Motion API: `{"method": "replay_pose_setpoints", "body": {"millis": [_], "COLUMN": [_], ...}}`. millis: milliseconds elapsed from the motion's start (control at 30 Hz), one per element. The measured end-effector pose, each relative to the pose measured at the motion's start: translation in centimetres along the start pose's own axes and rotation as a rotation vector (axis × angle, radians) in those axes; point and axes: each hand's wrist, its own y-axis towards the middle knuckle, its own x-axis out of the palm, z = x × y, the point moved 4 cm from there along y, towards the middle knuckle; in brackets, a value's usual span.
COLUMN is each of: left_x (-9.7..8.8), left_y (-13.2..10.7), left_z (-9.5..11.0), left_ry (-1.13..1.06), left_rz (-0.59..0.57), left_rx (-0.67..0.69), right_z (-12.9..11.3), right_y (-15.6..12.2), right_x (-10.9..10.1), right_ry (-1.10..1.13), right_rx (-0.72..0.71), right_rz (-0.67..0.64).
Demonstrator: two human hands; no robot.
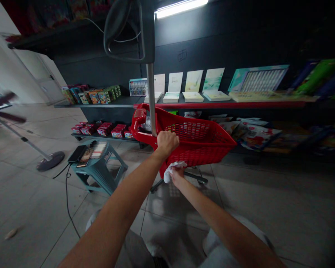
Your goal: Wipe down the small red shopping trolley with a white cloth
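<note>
Two hands working: left hand (167, 143) is closing tight around the red basket (201, 143) rim, steadying it on the floor by the shelves; right hand (178, 174) is pressing a white cloth (173, 167) against its lower side.

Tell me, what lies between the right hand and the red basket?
A white cloth, pressed by the right hand against the red basket, seen in the head view.

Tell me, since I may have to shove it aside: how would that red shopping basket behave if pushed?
The red shopping basket probably rolls easily: it seems to sit on a low wheeled base on smooth tile. It looks light, being perforated plastic and apparently near empty. It may tip, since the left hand steadies its rim while the right hand presses a white cloth underneath.
</note>
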Motion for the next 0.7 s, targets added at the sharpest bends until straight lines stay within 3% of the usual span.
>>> {"method": "replay_pose_setpoints", "body": {"millis": [167, 300, 467, 567, 700], "left_x": [-0.1, -0.1, -0.3, -0.3, -0.3], "left_y": [-0.1, -0.1, -0.1, -0.2, -0.2], "left_z": [-0.1, -0.1, 0.0, 0.1, 0.2], "left_ry": [-0.005, -0.003, -0.001, 0.003, 0.018], "left_rz": [0.007, -0.001, -0.006, -0.01, -0.003], "left_rx": [-0.008, -0.02, -0.021, -0.029, -0.027], "right_z": [-1.1, -3.3, -8.6, -11.6, -12.5], "right_y": [-1.0, -0.7, 1.3, 2.7, 3.6], "right_x": [-1.1, -3.1, -7.6, -10.4, -11.8], "right_ry": [0.106, 0.173, 0.312, 0.337, 0.321], "right_rx": [0.019, 0.014, -0.04, -0.1, -0.255], "right_rz": [-0.039, -0.023, 0.15, 0.318, 0.491]}}
